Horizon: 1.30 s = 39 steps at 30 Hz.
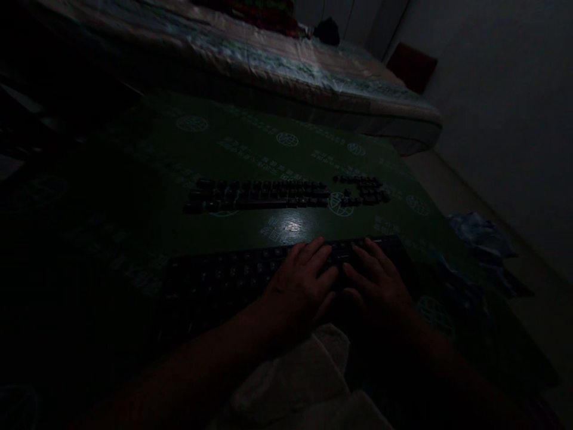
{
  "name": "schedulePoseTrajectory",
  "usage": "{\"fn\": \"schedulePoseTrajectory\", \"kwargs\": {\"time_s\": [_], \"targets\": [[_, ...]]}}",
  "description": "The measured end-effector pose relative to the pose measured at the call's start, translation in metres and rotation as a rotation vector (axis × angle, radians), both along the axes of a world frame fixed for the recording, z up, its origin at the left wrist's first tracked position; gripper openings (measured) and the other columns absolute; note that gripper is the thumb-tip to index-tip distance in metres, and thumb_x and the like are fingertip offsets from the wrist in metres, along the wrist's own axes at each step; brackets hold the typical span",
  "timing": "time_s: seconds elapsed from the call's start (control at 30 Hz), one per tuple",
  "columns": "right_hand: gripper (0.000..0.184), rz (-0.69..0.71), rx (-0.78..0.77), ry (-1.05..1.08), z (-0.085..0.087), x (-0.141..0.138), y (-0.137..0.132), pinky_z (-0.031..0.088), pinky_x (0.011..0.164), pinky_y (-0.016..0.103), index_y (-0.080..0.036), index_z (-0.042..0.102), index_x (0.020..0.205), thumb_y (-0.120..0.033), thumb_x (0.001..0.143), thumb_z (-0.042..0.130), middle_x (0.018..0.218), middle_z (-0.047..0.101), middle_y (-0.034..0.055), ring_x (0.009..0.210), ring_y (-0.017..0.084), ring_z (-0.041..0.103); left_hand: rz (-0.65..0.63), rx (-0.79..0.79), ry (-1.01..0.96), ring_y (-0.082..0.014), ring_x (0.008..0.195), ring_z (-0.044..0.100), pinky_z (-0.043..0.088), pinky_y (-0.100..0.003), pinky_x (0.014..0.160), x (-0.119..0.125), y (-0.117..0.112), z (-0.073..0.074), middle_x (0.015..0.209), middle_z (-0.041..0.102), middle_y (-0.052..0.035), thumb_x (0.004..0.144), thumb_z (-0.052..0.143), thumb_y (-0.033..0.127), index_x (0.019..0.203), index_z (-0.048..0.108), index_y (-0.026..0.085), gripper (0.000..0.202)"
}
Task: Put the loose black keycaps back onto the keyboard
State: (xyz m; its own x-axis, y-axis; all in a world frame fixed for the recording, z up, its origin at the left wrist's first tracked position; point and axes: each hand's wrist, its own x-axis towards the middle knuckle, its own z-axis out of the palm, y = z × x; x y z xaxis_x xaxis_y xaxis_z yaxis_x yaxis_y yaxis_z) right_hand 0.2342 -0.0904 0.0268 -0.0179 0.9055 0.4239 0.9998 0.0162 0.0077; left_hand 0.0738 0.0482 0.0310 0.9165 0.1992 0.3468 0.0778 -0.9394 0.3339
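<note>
A black keyboard (224, 275) lies across the green surface close to me, its near side lost in the dark. My left hand (304, 280) rests over its right half, fingers apart and pointing forward. Beside it, my right hand (380, 278) lies over the keyboard's right end, its fingers also spread. Neither hand appears to grip anything, though the fingertips are dim. Beyond the keyboard, dark keycaps (277, 194) are laid out in rows, with a smaller group of keycaps (369, 188) to the right. A pale crumpled cloth (299, 379) is below my hands.
The green printed board (250, 149) carries repeated round logos and reflects a bright spot. Behind it stands a bed with a patterned mattress (286, 65). Bluish fabric (481, 236) lies to the right, near a pale wall (501, 119). The room is very dark.
</note>
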Motion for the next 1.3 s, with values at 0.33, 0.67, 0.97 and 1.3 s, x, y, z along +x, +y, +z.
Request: {"fn": "schedulePoseTrajectory", "kwargs": {"time_s": [0.33, 0.67, 0.97, 1.3], "targets": [[0.028, 0.042, 0.062, 0.038, -0.009, -0.004, -0.016, 0.046, 0.096, 0.055, -0.017, 0.058, 0.111, -0.024, 0.085, 0.060, 0.135, 0.048, 0.0191, 0.135, 0.035, 0.033, -0.001, 0.009, -0.009, -0.0348, 0.135, 0.033, 0.030, -0.054, 0.109, -0.002, -0.002, 0.000, 0.137, 0.047, -0.0185, 0.085, 0.058, 0.025, 0.108, 0.060, 0.012, 0.026], [0.035, -0.030, 0.033, 0.005, -0.006, 0.000, -0.014, 0.044, 0.097, 0.058, -0.013, 0.055, 0.119, -0.030, 0.089, 0.055, 0.137, 0.043, 0.0234, 0.137, 0.037, 0.030, -0.005, 0.018, 0.004, -0.0352, 0.135, 0.033, 0.029, -0.054, 0.109, -0.001, 0.000, -0.001, 0.137, 0.046, -0.0183, 0.086, 0.057, 0.027, 0.111, 0.059, 0.013, 0.029], [0.029, -0.007, 0.015, -0.007, -0.003, 0.005, -0.002, 0.045, 0.096, 0.056, -0.013, 0.060, 0.112, -0.030, 0.088, 0.056, 0.134, 0.047, 0.0219, 0.136, 0.037, 0.031, -0.004, 0.019, -0.009, -0.0355, 0.133, 0.035, 0.032, -0.054, 0.108, 0.000, -0.001, 0.002, 0.136, 0.048, -0.0184, 0.087, 0.057, 0.027, 0.110, 0.060, 0.012, 0.028], [0.030, -0.014, -0.022, 0.024, -0.003, 0.005, -0.002, 0.045, 0.097, 0.056, -0.017, 0.061, 0.113, -0.030, 0.085, 0.060, 0.135, 0.049, 0.0183, 0.137, 0.035, 0.031, -0.011, 0.009, 0.005, -0.0358, 0.134, 0.034, 0.031, -0.055, 0.108, 0.001, 0.000, 0.002, 0.136, 0.047, -0.0194, 0.086, 0.058, 0.026, 0.110, 0.059, 0.011, 0.028]]}}
